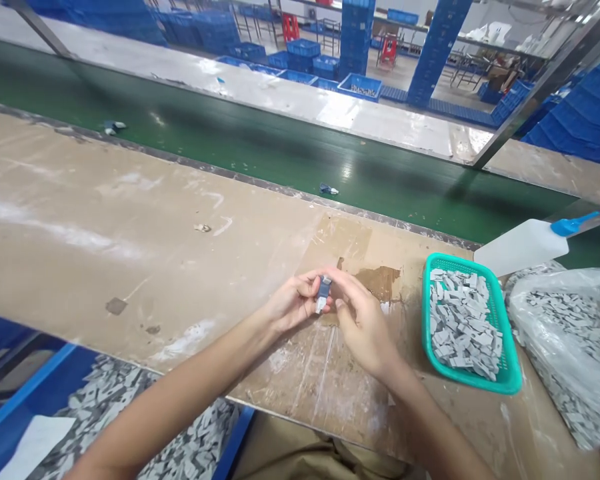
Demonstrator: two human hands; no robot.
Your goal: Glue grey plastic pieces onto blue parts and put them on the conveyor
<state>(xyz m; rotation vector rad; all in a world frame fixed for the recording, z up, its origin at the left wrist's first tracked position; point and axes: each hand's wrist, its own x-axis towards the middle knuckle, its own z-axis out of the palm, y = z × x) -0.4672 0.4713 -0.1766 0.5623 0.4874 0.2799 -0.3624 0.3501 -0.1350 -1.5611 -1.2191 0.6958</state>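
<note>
A small dark blue-grey and white plastic part (324,288) is held up over the worktable in front of me. My left hand (296,301) pinches it from the left between thumb and fingers. My right hand (364,319) curls round from the other side, its fingertips at the upper end of the part. The fingers partly cover the piece, so its full shape is hidden. To the right of my right hand stands a green plastic basket (514,373) filled with small light-grey parts (463,323).
Beyond the worktable (130,247) runs a green conveyor belt (220,143) carrying a few small parts. A white bottle with a blue cap (523,245) and a clear bag of grey parts (565,333) are at the right. A blue bin (35,383) of parts sits lower left.
</note>
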